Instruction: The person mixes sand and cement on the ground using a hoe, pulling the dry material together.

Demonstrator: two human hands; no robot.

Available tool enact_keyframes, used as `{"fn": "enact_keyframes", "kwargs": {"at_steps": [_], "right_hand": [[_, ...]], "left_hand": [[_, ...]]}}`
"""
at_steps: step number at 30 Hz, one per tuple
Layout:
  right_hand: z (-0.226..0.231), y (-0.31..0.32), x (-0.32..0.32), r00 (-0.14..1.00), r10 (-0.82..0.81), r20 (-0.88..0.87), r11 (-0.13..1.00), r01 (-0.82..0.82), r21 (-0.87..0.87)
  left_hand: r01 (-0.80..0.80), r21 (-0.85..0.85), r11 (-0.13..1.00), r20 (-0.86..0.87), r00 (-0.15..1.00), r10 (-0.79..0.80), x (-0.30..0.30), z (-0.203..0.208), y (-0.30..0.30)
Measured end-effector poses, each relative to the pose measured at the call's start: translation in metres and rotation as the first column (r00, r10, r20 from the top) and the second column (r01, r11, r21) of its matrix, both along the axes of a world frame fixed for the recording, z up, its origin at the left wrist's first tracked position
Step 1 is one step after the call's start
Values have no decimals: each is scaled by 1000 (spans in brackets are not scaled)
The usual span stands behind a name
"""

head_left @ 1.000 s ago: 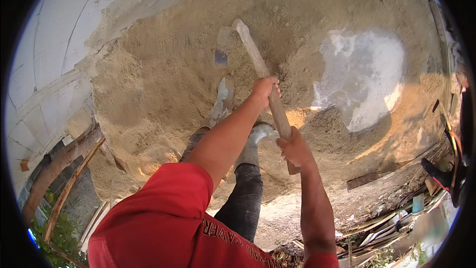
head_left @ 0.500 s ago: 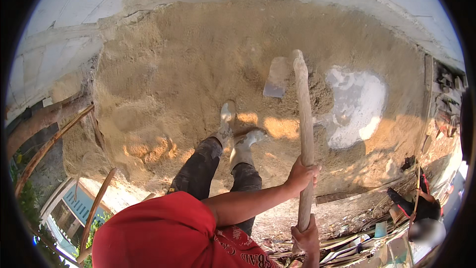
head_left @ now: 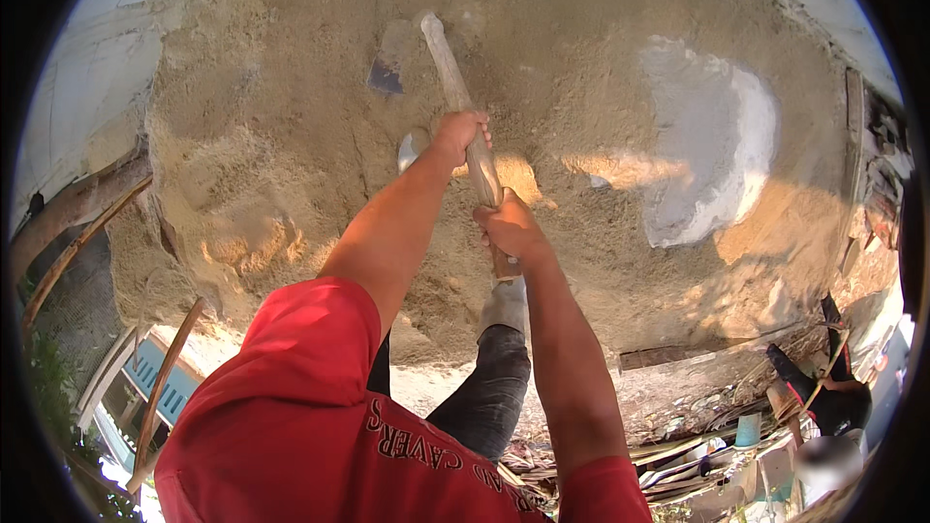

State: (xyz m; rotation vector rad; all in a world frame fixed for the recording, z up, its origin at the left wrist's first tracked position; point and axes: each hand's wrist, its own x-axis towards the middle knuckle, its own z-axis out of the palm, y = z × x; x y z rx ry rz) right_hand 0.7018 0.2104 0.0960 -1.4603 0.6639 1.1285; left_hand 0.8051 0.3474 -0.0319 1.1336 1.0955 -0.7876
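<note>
Both my hands grip the wooden handle of a hoe (head_left: 448,63). My left hand (head_left: 459,136) wraps the middle of the handle, and my right hand (head_left: 509,223) closes round it lower down, near its butt end. At the far end, the flat metal blade (head_left: 385,76) lies against the sandy ground (head_left: 320,58), left of the handle. A wet grey-white patch (head_left: 712,150) spreads over the sand to the right. My pale boot (head_left: 504,305) stands below the handle's butt end; the other boot's toe (head_left: 408,152) shows beside my left forearm.
Concrete walls (head_left: 92,68) border the sand at the far left and far right. Bent wooden poles (head_left: 87,247) stand at the left. Another person (head_left: 841,402) is at the lower right, near a board edge (head_left: 678,355), a bluish bucket (head_left: 748,430) and scattered debris.
The hoe has swung left, away from the wet patch, with its head farther off and its handle slanting. Both hands still hold it, and my right arm reaches farther forward. My feet have shifted.
</note>
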Motion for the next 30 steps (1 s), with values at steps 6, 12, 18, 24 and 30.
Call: {"fn": "enact_keyframes", "kwargs": {"at_steps": [6,12,18,24,30], "right_hand": [[53,-118,-67,998,50,50,999,-51,20],[229,-189,-154,983,181,-34,947,-184,-264],[293,-224,-294,962,266,-65,904,-272,-329],[116,-114,-214,998,-24,-56,993,31,115],[-13,-30,-134,997,-19,69,983,6,182]], "left_hand": [[-100,-80,992,54,993,104,-79,47,-121],[-289,-249,924,45,950,309,-183,209,-197],[-230,-475,850,121,939,322,-287,301,-224],[-139,60,988,248,961,120,-210,175,-112],[-51,128,990,123,992,35,-131,20,-18]]}}
